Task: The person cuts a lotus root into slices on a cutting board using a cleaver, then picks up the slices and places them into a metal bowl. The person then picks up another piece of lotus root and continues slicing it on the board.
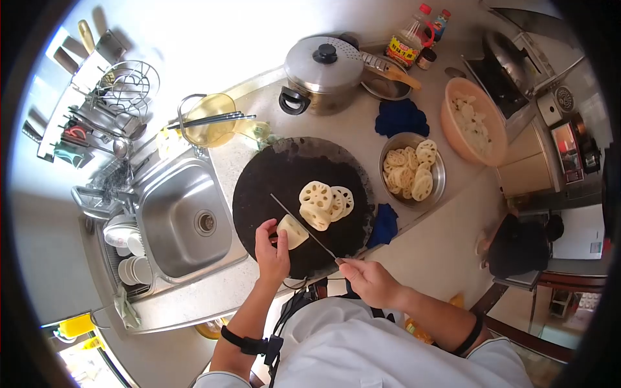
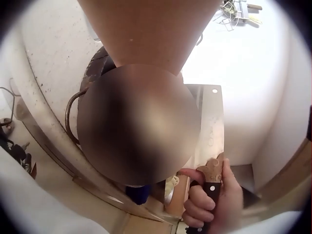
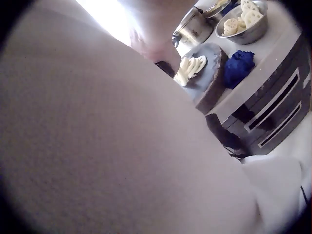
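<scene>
On a round dark chopping board [image 1: 262, 165] my left hand [image 1: 272, 251] steadies a pale chunk of lotus root [image 1: 293, 233], thumb and fingers on its near and left sides. My right hand [image 1: 374, 283] grips the handle of a cleaver, whose blade [image 1: 301, 223] shows nearly edge-on just right of the chunk. The left wrist view shows the broad cleaver blade [image 2: 212, 124] upright and its dark handle inside the right fist [image 2: 200, 202]; a blurred disc hides the left hand there. Several cut lotus root slices [image 1: 317, 194] lie overlapping beyond the blade.
A steel bowl of lotus slices [image 1: 438, 171] stands right of the board, between dark blue cloths [image 1: 402, 118]. Farther back are a lidded pot [image 1: 323, 64] and a peach basin [image 1: 453, 139] with pale pieces. The sink [image 1: 174, 226] is at the left. Another person [image 1: 521, 246] is at far right.
</scene>
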Motion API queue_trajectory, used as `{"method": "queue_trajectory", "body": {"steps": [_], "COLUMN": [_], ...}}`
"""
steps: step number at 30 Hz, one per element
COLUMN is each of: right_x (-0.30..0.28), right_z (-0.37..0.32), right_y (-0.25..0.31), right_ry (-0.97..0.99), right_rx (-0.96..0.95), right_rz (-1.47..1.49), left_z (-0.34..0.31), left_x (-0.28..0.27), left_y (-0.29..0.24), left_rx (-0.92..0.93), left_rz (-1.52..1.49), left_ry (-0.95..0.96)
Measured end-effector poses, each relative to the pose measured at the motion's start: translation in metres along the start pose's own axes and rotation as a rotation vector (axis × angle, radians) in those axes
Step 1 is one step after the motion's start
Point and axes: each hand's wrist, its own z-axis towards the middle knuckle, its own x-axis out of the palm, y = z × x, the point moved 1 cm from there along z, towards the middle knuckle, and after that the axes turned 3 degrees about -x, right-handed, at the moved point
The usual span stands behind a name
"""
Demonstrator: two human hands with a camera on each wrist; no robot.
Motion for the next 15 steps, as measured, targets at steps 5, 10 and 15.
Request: {"method": "queue_trajectory", "body": {"steps": [5, 10, 15], "right_x": [0.013, 0.023, 0.022], "right_z": [0.000, 0.002, 0.000], "right_y": [0.006, -0.001, -0.013], "right_ry": [0.040, 0.127, 0.006], "right_rx": [-0.005, 0.041, -0.084], "right_rz": [-0.057, -0.136, -0.111], "left_z": [-0.001, 0.006, 0.005], "left_x": [0.003, 0.005, 0.010], "left_y": [0.007, 0.019, 0.031], "left_rx": [0.002, 0.073, 0.209], "left_rz": [0.022, -0.021, -0.145], "left_ry": [-0.075, -0.036, 0.034]}}
